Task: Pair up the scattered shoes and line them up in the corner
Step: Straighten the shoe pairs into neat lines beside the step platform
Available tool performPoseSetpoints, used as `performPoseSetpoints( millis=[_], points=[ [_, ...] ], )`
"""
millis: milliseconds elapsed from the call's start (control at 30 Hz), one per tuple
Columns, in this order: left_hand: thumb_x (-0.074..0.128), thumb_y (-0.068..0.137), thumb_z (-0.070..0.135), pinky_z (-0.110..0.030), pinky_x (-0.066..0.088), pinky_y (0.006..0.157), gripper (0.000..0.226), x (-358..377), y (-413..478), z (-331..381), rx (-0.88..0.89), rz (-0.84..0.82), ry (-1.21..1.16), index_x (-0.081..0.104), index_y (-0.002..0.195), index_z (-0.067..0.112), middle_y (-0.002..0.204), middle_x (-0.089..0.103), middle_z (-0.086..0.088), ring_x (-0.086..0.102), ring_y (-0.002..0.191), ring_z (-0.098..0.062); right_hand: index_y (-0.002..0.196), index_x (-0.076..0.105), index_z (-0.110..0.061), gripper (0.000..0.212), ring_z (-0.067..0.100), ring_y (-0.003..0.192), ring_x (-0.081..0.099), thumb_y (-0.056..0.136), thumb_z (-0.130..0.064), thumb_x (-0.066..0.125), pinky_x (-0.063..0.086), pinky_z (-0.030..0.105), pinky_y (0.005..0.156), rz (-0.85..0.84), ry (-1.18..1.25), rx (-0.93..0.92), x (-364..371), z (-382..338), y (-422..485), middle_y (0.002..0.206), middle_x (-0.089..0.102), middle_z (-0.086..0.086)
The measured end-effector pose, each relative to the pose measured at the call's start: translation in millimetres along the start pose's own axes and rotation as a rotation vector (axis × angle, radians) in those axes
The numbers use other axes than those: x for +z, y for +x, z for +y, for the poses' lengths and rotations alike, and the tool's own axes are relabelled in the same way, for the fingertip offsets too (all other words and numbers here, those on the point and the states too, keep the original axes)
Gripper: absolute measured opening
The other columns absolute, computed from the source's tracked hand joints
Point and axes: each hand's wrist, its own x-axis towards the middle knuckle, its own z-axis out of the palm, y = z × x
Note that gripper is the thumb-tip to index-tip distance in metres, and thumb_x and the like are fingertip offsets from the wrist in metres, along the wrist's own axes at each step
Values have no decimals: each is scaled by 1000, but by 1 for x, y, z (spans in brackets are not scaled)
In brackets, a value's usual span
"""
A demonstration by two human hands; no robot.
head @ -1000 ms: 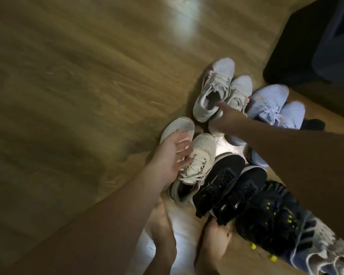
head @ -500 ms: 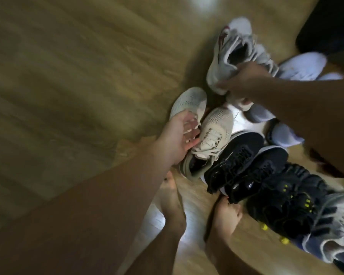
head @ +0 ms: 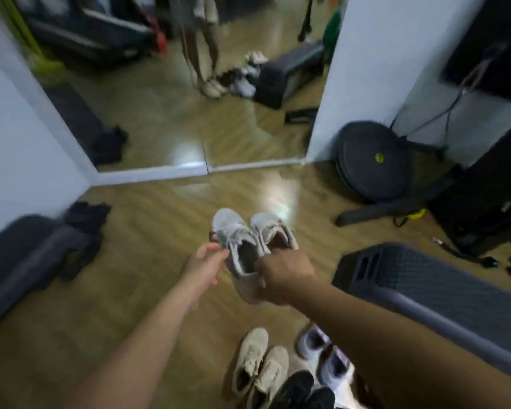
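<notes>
White pair [head: 250, 240] is up now! Right hand [head: 283, 274] grip curls round both light, soft heels; left hand [head: 204, 265] grip unclear.

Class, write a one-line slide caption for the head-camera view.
Right hand holds a white sneaker pair above the wood floor, left hand alongside; other shoes lie below.

The white pair [head: 242, 240] is held up in the middle, toes pointing far; the beige pair [head: 260, 367], lilac pair [head: 322, 352] and black pair [head: 298, 388] stand near, right.
</notes>
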Motion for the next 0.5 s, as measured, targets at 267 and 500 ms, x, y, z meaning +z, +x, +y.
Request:
performPoseSetpoints(
  millis=[267, 500],
  points=[
    [77, 74, 27, -35, 50, 85, 57, -61, -88, 87, 204, 351, 165, 44, 121, 28, 115, 64, 1, 62, 100, -22, 107, 65, -21, 36, 29, 101, 63, 83, -46, 58, 38, 32, 70, 345, -219, -309, -119, -63, -42, 106, 66, 9],
    [68, 83, 27, -37, 44, 94, 49, -106, -147, 118, 333, 664, 554, 48, 127, 19, 123, 47, -9, 52, 115, -30, 110, 65, -24, 37, 29, 100, 58, 81, -47, 62, 38, 35, 71, 428, -287, -446, -141, -111, -59, 107, 61, 9]
  ],
)
